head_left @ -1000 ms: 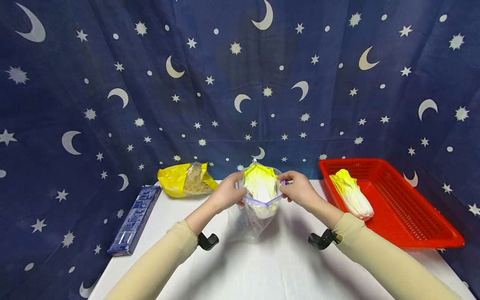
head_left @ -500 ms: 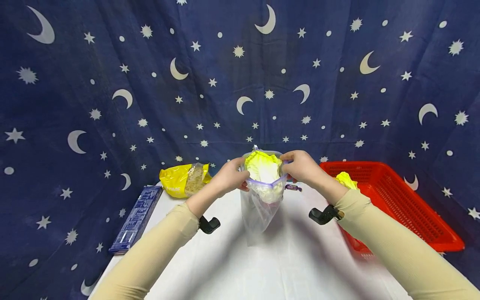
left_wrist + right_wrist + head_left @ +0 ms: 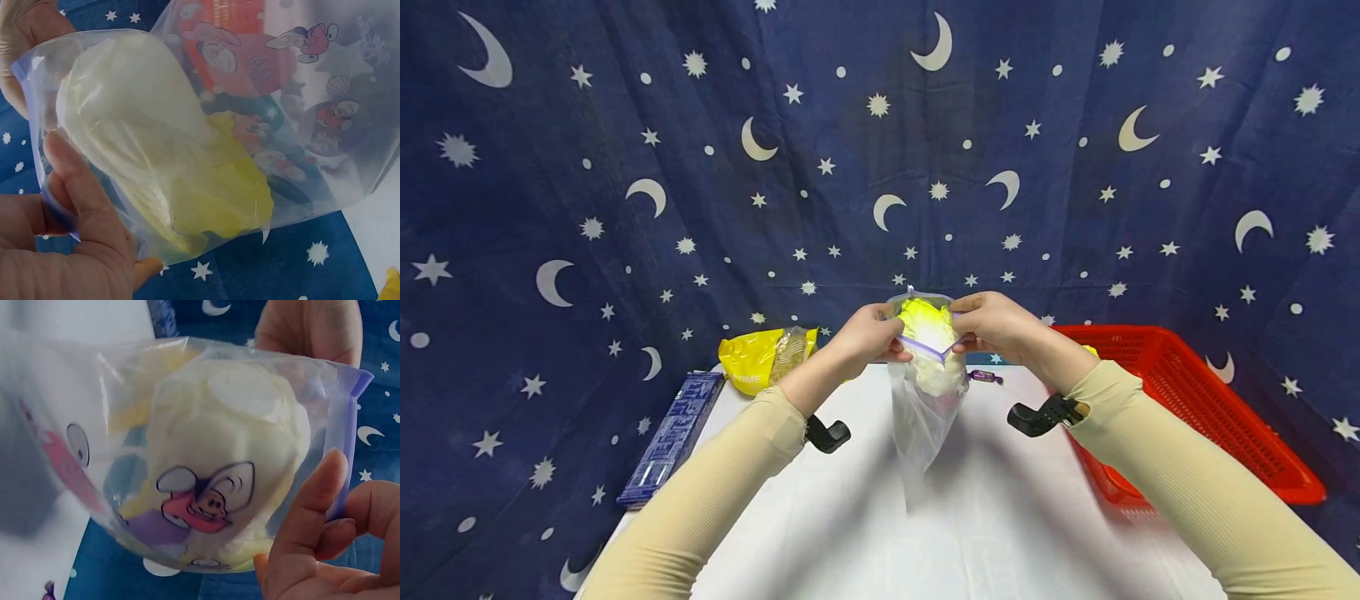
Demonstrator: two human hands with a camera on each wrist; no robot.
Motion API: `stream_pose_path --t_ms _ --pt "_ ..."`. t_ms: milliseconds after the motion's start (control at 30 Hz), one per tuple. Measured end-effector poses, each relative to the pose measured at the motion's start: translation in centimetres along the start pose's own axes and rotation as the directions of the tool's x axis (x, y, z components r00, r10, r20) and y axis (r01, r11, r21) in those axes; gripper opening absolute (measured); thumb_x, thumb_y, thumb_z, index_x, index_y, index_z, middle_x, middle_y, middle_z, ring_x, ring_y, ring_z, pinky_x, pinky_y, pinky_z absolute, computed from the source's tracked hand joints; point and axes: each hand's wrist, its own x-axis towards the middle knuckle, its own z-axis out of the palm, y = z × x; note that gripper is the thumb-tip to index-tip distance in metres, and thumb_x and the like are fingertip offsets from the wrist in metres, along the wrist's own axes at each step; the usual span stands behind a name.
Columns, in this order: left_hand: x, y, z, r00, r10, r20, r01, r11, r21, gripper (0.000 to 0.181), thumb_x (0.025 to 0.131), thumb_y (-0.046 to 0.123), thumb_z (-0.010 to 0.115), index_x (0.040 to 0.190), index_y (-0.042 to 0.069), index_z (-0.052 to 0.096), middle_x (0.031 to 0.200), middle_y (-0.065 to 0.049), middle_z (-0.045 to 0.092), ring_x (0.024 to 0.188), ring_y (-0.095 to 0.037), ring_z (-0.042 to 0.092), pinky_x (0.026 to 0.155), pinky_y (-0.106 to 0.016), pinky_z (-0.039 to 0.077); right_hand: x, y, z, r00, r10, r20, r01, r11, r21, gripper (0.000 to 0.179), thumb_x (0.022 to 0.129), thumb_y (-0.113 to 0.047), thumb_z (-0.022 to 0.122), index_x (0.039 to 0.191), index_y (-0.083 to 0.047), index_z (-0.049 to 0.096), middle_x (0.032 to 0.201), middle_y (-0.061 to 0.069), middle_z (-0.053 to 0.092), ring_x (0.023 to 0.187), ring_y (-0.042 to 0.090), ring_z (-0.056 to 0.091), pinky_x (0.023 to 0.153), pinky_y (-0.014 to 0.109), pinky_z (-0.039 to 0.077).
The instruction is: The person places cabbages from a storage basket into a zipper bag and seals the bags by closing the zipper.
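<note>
A clear zip bag point(image 3: 917, 442) with a purple zip strip hangs upright over the middle of the white table. Inside it, near the mouth, is a napa cabbage point(image 3: 927, 318) with yellow leaves and a white stalk. My left hand point(image 3: 872, 335) pinches the left side of the bag's rim between thumb and fingers. On the opposite side, my right hand point(image 3: 996, 325) pinches the rim likewise. The bag's mouth is partly open between them. Both wrist views show the cabbage point(image 3: 144, 125) through the plastic, which carries cartoon prints.
A red plastic basket point(image 3: 1247, 408) stands at the right; my right forearm hides most of the cabbage point(image 3: 1091, 350) in it. A small purple-wrapped candy point(image 3: 985, 377) lies behind the bag. At the left are a yellow food packet point(image 3: 748, 358) and a long blue box point(image 3: 673, 437).
Both hands have lifted the bag with the cabbage and drawn closer together, narrowing its mouth. The bag hangs longer below. The candy has come into view, and my right arm covers more of the basket.
</note>
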Motion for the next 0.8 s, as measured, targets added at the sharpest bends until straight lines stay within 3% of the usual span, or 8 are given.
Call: stream_pose_path --t_ms 100,200,367,467,533,633,800 --pt "0.1 -0.1 0.0 1.0 -0.001 -0.008 0.001 1.0 -0.014 0.069 0.098 0.0 0.045 0.161 -0.003 0.017 0.074 -0.007 0.049 0.055 -0.01 0.048 0.068 -0.027 0.062 0.1 0.0 0.0 1.0 -0.001 0.006 0.001 1.0 0.023 0.069 0.094 0.004 0.049 0.156 0.014 0.021 0.157 0.028 0.031 0.106 0.03 0.05 0.078 0.023 0.059" --pt "0.3 -0.3 -0.3 1.0 0.003 -0.013 -0.003 0.999 0.048 0.068 0.099 0.001 0.046 0.161 -0.002 0.019 0.077 -0.009 0.05 0.054 -0.011 0.05 0.069 -0.029 0.062 0.0 -0.2 -0.1 1.0 0.003 -0.008 -0.003 1.0 -0.012 0.072 0.092 0.006 0.049 0.157 0.013 0.02 0.159 0.028 0.028 0.1 0.028 0.057 0.078 0.025 0.06" --pt "0.3 -0.5 -0.4 0.998 0.057 0.024 -0.06 0.974 0.219 0.068 0.097 0.0 0.048 0.159 -0.005 0.022 0.085 -0.013 0.051 0.057 -0.017 0.055 0.066 -0.033 0.063 -0.3 -0.9 -0.2 0.999 -0.005 -0.049 -0.004 0.985 -0.172 0.073 0.09 0.007 0.052 0.157 0.012 0.022 0.162 0.028 0.026 0.075 0.02 0.065 0.073 0.027 0.061" --pt "0.2 -0.5 -0.2 0.993 0.104 0.055 -0.114 0.96 0.255 0.06 0.095 -0.002 0.049 0.152 -0.009 0.032 0.088 -0.016 0.051 0.058 -0.019 0.055 0.066 -0.035 0.063 -0.3 -1.4 0.0 0.997 -0.026 -0.078 0.003 0.962 -0.275 0.073 0.089 0.005 0.053 0.156 0.011 0.026 0.159 0.028 0.032 0.077 0.022 0.066 0.071 0.029 0.062" --pt "0.4 -0.6 0.0 0.991 0.115 0.064 -0.127 0.967 0.223 0.047 0.096 -0.003 0.048 0.142 -0.01 0.039 0.086 -0.015 0.051 0.058 -0.019 0.056 0.067 -0.035 0.063 -0.3 -1.7 0.1 0.994 -0.037 -0.1 0.002 0.945 -0.328 0.072 0.088 0.004 0.054 0.156 0.01 0.029 0.154 0.027 0.038 0.084 0.026 0.066 0.071 0.029 0.062" --pt "0.5 -0.8 0.3 0.994 0.084 0.076 -0.094 0.985 0.143 0.036 0.097 -0.003 0.047 0.133 -0.01 0.043 0.083 -0.015 0.054 0.06 -0.018 0.061 0.07 -0.035 0.063 -0.2 -1.8 0.1 0.993 -0.04 -0.115 -0.004 0.932 -0.363 0.071 0.089 0.004 0.055 0.155 0.01 0.03 0.15 0.027 0.042 0.094 0.033 0.065 0.073 0.031 0.063" --pt "0.8 -1.6 0.4 0.994 -0.026 0.107 0.021 0.999 0.047 0.061 0.098 -0.004 0.046 0.156 -0.007 0.027 0.084 -0.014 0.056 0.061 -0.016 0.062 0.073 -0.034 0.063 0.0 -1.0 0.2 0.997 -0.015 -0.077 -0.015 0.927 -0.374 0.069 0.088 0.005 0.054 0.154 0.012 0.032 0.151 0.028 0.041 0.091 0.031 0.065 0.074 0.032 0.063"
